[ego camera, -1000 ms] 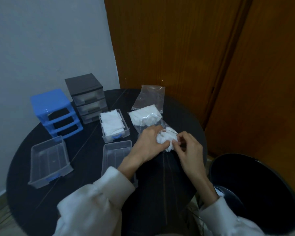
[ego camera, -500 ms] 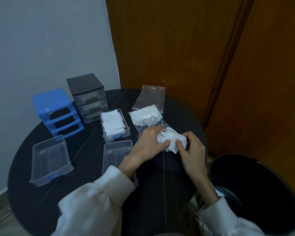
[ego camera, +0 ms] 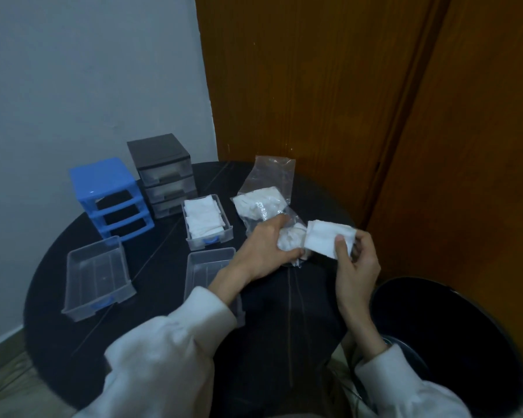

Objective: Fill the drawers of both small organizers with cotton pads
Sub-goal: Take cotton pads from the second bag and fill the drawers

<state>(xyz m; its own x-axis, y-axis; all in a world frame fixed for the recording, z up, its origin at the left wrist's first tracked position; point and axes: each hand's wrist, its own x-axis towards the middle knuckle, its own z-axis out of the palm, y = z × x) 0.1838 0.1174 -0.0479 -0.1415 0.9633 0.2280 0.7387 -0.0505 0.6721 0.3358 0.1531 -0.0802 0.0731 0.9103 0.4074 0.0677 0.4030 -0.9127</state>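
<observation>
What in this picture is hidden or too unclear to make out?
- Black organizer, head view: frosted drawer fronts and dim light hide whether its drawers hold pads.
- Near clear drawer: left sleeve covers its front.
- Plastic bag: left hand hides how many pads remain.
- Black bin: interior too dark.

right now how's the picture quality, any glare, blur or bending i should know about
Head view: the light is dim and bluish, so the black table swallows detail; a small glint sits on the plastic bag above the left hand; the wide lens bows the wooden door edges; the stack of cotton pads pinched in the right hand looks soft, with no texture showing.
</observation>
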